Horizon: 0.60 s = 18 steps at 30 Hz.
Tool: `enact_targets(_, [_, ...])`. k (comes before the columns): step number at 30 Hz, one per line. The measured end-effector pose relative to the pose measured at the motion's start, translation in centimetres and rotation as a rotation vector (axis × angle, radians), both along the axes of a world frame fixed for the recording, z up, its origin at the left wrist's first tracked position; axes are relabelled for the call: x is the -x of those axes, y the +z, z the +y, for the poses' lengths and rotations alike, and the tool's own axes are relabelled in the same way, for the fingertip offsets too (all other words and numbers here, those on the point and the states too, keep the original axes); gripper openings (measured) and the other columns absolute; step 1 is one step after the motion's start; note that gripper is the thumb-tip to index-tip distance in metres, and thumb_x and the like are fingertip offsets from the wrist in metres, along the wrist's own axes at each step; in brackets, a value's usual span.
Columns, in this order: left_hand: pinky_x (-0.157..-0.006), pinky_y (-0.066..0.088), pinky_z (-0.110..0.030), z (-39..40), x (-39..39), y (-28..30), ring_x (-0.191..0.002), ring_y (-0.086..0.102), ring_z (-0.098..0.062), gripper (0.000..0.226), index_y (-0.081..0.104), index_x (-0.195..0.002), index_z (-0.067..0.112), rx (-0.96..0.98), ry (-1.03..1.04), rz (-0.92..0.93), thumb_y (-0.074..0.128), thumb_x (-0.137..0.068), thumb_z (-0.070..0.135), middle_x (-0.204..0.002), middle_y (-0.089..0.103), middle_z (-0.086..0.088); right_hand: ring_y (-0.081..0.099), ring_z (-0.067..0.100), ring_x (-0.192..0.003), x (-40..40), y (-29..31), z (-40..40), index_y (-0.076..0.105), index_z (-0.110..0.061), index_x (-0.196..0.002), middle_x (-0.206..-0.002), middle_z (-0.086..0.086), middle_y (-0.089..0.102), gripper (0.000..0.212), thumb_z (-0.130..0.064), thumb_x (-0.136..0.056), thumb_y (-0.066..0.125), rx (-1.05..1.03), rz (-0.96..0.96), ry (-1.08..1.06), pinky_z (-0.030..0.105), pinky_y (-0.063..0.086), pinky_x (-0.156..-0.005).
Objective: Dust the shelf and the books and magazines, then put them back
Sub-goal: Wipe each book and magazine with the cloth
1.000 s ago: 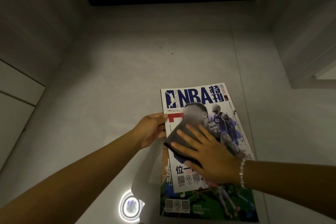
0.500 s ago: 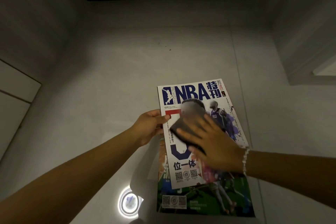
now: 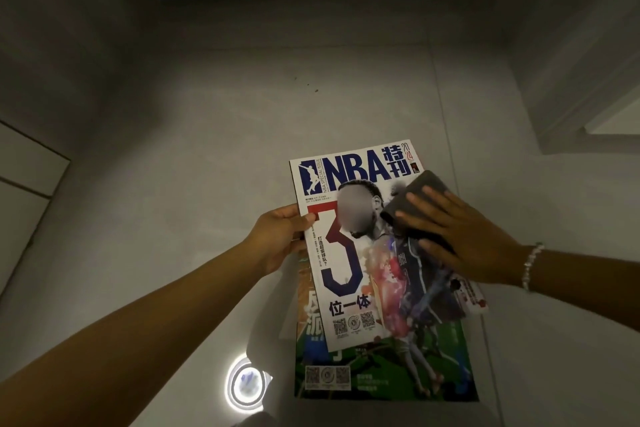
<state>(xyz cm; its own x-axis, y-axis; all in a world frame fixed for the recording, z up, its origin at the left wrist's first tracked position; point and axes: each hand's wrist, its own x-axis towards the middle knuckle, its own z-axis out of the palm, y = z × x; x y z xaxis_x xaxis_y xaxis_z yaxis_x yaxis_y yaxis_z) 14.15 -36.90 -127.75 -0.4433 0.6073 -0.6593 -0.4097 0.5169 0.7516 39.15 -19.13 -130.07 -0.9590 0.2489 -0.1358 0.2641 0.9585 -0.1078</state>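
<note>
NBA magazine: glossy white cover, blue masthead, large dark-red-and-navy "3", players printed at right; held above the floor, tilted. Its left edge is pinched by the left hand, thumb on top, fingers curled beneath. A dark grey cloth, soft and folded, is pressed onto the upper right of the cover by the right hand, fingers straight and spread. A second magazine, green-covered, lies flat on the smooth grey tiled floor, directly below. A beaded bracelet is worn on the right wrist.
</note>
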Motion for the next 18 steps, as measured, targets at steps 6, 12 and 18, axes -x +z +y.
enact_targets(6, [-0.067,0.057,-0.033,0.0,-0.3,-0.1,-0.085,0.071,-0.019,0.020,0.063,-0.112,0.021,0.003,-0.011,0.057,0.058,-0.093,0.018,-0.103,0.072,0.000,0.015,0.029,-0.145,-1.7,-0.3,-7.2,0.018,-0.034,-0.150,-0.156,0.001,0.023,0.051,-0.047,-0.101,0.019,0.009,0.033,0.186,0.043,0.011,-0.112])
enact_targets(12, [-0.063,0.057,-0.031,0.3,0.3,0.2,-0.084,0.071,-0.019,0.020,0.063,-0.112,0.019,0.038,-0.063,0.069,0.057,-0.094,0.015,-0.098,0.072,0.001,0.016,0.022,-0.144,0.2,-0.2,-4.7,0.019,-0.039,-0.148,-0.154,-0.005,0.024,0.048,-0.048,-0.101,0.022,-0.013,0.005,0.380,0.048,0.007,-0.118])
enact_targets(18, [-0.066,0.056,-0.032,0.3,0.3,0.3,-0.084,0.070,-0.018,0.019,0.062,-0.112,0.020,0.048,-0.084,0.083,0.056,-0.094,0.015,-0.099,0.071,0.001,0.005,0.023,-0.146,5.1,-0.1,1.1,0.012,-0.039,-0.148,-0.157,-0.003,0.013,0.053,-0.052,-0.096,0.017,0.044,-0.030,-0.012,0.045,0.002,-0.117])
